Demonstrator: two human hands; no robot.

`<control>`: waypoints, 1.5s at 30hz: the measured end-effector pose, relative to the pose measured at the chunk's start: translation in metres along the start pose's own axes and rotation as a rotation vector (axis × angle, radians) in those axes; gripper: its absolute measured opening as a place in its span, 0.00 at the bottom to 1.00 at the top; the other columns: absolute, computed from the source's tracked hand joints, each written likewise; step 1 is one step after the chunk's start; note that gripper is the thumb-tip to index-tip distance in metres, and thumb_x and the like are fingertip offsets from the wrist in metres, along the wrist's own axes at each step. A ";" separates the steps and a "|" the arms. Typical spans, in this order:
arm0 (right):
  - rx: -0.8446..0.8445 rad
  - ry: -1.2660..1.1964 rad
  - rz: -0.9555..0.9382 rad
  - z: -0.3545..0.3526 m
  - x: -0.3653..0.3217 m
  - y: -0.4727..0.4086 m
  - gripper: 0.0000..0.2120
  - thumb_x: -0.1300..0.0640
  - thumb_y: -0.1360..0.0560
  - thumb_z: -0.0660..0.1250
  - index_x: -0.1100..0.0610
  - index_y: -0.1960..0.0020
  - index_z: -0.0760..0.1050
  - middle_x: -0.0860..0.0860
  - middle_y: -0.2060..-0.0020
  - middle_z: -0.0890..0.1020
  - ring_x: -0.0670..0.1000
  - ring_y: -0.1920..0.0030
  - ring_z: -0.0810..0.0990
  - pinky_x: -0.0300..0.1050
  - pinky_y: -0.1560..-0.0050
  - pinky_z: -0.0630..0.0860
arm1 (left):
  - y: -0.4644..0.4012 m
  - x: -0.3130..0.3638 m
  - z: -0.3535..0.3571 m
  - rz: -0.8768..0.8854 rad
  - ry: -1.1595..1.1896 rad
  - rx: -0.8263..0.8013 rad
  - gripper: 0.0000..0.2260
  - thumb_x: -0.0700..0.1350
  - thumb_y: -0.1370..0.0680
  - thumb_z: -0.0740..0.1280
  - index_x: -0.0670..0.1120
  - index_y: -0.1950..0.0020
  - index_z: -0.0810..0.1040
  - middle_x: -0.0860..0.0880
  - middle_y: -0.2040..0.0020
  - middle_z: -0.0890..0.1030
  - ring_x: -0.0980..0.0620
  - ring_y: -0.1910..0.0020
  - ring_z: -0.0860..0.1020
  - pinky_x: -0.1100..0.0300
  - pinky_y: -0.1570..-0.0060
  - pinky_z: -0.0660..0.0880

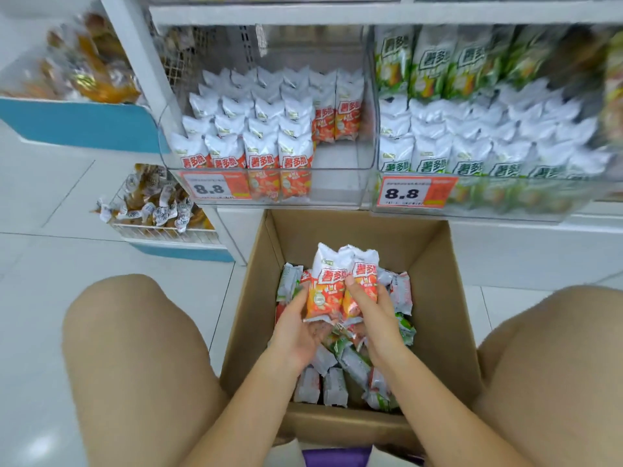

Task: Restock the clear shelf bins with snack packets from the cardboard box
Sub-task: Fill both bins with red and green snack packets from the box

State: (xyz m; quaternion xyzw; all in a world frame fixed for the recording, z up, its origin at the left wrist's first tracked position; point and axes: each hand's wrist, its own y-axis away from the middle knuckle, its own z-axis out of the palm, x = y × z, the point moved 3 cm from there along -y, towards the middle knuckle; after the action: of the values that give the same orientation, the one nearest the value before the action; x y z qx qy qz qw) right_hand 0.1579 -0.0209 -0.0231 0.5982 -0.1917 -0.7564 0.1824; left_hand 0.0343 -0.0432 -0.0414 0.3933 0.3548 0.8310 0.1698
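Observation:
An open cardboard box (435,298) stands on the floor between my knees, with several red and green snack packets (337,385) loose in its bottom. Above them my left hand (296,328) holds an upright white-and-red packet (325,284) from below. My right hand (369,315) grips a second red packet (365,278) beside it, thumb across its front. On the shelf ahead, the left clear bin (337,183) holds rows of red packets (263,136), with a bare patch at its front right. The right clear bin (472,210) holds green packets (472,139).
Orange 8.8 price tags (215,187) hang on both bin fronts. A wire basket of wrapped snacks (158,210) sits low at the left on a blue-edged shelf. Another blue-edged shelf (81,123) with orange goods is at the far left. White tiled floor surrounds the box.

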 end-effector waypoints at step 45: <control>0.085 1.068 -1.028 0.029 -0.260 -0.087 0.23 0.46 0.29 0.72 0.40 0.36 0.69 0.33 0.44 0.71 0.42 0.45 0.74 0.40 0.55 0.71 | -0.064 0.289 0.171 1.097 -1.389 0.261 0.23 0.56 0.26 0.71 0.50 0.34 0.74 0.48 0.44 0.82 0.47 0.41 0.77 0.52 0.35 0.66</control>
State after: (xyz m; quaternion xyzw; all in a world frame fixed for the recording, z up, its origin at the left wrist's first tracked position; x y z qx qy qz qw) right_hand 0.1822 0.1876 0.1562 0.9054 0.1983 -0.3443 -0.1496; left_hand -0.0166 0.2413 0.1416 0.9383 0.0258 0.3230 -0.1209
